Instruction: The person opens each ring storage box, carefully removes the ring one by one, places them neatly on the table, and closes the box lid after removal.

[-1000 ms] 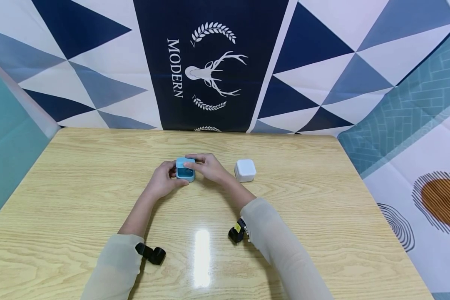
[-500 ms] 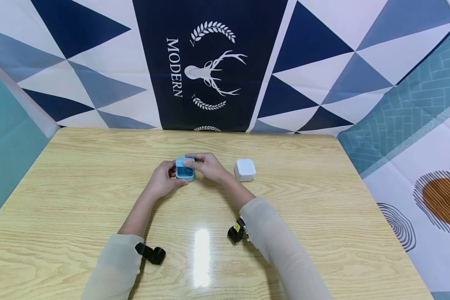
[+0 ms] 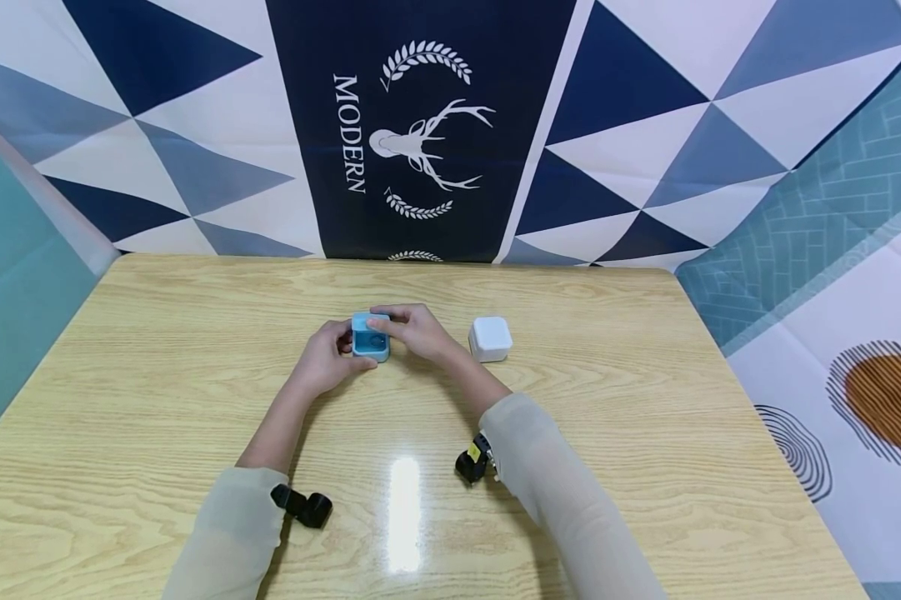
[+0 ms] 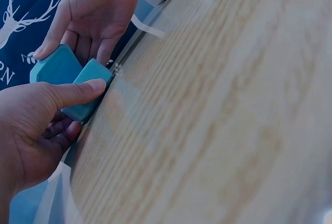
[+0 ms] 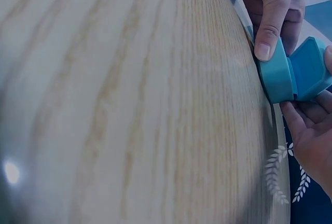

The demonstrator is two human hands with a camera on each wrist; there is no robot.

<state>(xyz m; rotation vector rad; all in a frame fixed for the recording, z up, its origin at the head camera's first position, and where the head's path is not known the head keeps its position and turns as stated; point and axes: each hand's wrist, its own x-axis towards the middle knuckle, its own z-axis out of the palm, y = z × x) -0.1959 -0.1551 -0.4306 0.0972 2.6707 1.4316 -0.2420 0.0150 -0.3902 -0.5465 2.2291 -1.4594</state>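
Observation:
A small light-blue hinged box (image 3: 369, 342) stands with its lid raised near the far side of the table. Its darker blue inside shows; a small dark detail in there is too small to identify. My left hand (image 3: 324, 358) grips the lower half (image 5: 277, 76) from the left, thumb on its near side and fingers behind. From the right, my right hand (image 3: 420, 332) pinches the lid (image 4: 56, 67) between thumb and fingers. Just right of that hand sits a white box (image 3: 491, 337) with rounded corners, apparently closed.
The wooden table (image 3: 570, 417) ends at a patterned backdrop (image 3: 412, 142) close behind the boxes. Black wrist cameras, the left (image 3: 303, 507) and the right (image 3: 473, 460), hang low over the tabletop.
The blue box's lid has tilted slightly further back under my right hand, so a little more of the inside shows. My left hand keeps its place.

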